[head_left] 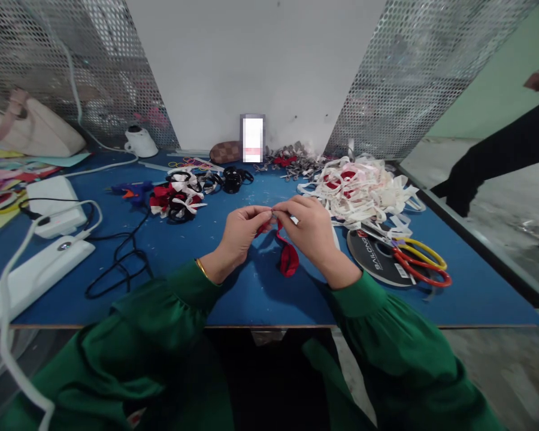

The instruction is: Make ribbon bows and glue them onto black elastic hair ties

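Both hands meet above the middle of the blue table, fingertips almost touching. My left hand (245, 233) is closed in a pinch on one end of a red fabric ribbon (289, 260). Thumb and forefinger of my right hand (309, 226) pinch the same ribbon close by. A wider loop of the ribbon hangs below the fingers, just over the tabletop. Whatever small part lies right between the fingertips is too hidden to make out. To the right of my right hand lies a heap of white and red ribbon pieces (363, 191).
Red- and yellow-handled scissors (422, 263) rest on a black ribbon spool (371, 257). Finished-looking bows with black hair ties (177, 197) and a blue glue gun (132, 191) sit left. A phone (252, 139) stands behind; a power strip (36, 275) and cables lie far left.
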`<act>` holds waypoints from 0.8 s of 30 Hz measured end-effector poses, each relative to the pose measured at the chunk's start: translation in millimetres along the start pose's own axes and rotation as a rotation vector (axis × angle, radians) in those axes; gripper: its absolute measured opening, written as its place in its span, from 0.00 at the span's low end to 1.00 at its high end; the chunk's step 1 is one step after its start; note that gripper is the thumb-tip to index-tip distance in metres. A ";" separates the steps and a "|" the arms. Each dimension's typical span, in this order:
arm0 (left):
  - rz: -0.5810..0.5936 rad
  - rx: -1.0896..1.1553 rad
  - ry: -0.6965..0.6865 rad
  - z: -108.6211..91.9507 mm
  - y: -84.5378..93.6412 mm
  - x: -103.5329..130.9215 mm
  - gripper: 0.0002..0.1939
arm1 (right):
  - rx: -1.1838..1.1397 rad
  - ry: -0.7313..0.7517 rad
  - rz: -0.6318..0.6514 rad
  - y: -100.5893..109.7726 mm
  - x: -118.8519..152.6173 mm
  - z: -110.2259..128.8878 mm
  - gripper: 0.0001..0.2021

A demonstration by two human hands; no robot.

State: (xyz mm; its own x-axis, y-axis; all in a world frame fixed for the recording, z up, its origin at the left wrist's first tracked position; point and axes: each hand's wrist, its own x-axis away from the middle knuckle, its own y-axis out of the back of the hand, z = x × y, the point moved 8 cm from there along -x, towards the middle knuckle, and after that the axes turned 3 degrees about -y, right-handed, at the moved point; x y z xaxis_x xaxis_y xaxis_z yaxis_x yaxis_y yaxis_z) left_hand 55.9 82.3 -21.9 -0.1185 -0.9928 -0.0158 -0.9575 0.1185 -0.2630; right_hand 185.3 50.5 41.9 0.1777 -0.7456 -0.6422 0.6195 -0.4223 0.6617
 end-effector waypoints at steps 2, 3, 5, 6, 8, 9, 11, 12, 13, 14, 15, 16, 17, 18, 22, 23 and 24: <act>0.003 -0.011 -0.022 -2.2 -1.3 0.9 0.11 | 0.011 -0.021 -0.002 0.1 0.1 -1.8 0.09; 0.001 -0.020 -0.038 -3.5 -1.8 1.4 0.11 | 0.020 -0.030 -0.004 0.2 0.1 -2.5 0.08; -0.020 -0.055 -0.071 -5.8 -1.7 2.1 0.09 | 0.036 -0.045 -0.001 -0.4 0.6 -3.5 0.08; -0.037 -0.081 -0.085 -6.7 -1.1 2.3 0.07 | 0.039 -0.051 0.003 -1.2 1.0 -3.7 0.08; -0.071 -0.133 -0.111 -7.9 0.4 2.3 0.03 | 0.035 -0.063 0.015 -3.6 2.0 -3.7 0.08; -0.086 -0.153 -0.121 -8.2 1.0 2.2 0.02 | 0.029 -0.071 0.021 -5.0 2.5 -3.5 0.07; -0.105 -0.170 -0.127 -7.9 1.9 1.9 0.03 | 0.017 -0.082 0.028 -7.7 3.3 -2.6 0.08; -0.109 -0.169 -0.123 -7.4 2.0 1.8 0.03 | 0.012 -0.085 0.028 -8.8 3.6 -1.9 0.08; -0.110 -0.164 -0.119 -6.9 1.9 1.9 0.03 | 0.010 -0.086 0.024 -9.6 3.8 -1.1 0.08; -0.109 -0.156 -0.113 -6.4 1.6 2.0 0.03 | 0.010 -0.086 0.014 -9.9 3.9 -0.3 0.08; -0.105 -0.145 -0.107 -6.2 1.2 2.1 0.03 | 0.010 -0.085 0.002 -9.8 4.1 0.5 0.08; -0.103 -0.133 -0.104 -6.3 0.7 2.4 0.03 | 0.007 -0.087 -0.013 -9.3 4.2 1.0 0.08; -0.100 -0.123 -0.101 -6.6 0.3 2.6 0.03 | -0.005 -0.095 -0.028 -8.5 4.3 0.9 0.08; -0.098 -0.114 -0.097 -7.0 -0.2 2.8 0.04 | -0.030 -0.110 -0.040 -7.6 4.5 0.0 0.08; -0.087 -0.085 -0.071 -8.2 -1.7 3.2 0.02 | -0.277 -0.265 -0.033 -8.1 5.5 -13.0 0.06; -0.083 -0.080 -0.065 -8.2 -2.0 3.2 0.02 | -0.365 -0.325 -0.015 -10.7 6.1 -18.1 0.06; -0.080 -0.075 -0.062 -8.2 -2.2 3.2 0.02 | -0.456 -0.384 0.005 -14.1 6.8 -23.0 0.05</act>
State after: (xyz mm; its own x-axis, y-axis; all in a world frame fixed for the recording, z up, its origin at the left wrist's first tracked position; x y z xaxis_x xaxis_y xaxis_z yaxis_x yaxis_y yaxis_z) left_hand 55.5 79.0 -13.4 -0.0268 -0.9980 -0.0579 -0.9806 0.0375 -0.1925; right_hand 195.4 63.2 19.3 -0.0555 -0.9160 -0.3972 0.9002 -0.2180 0.3770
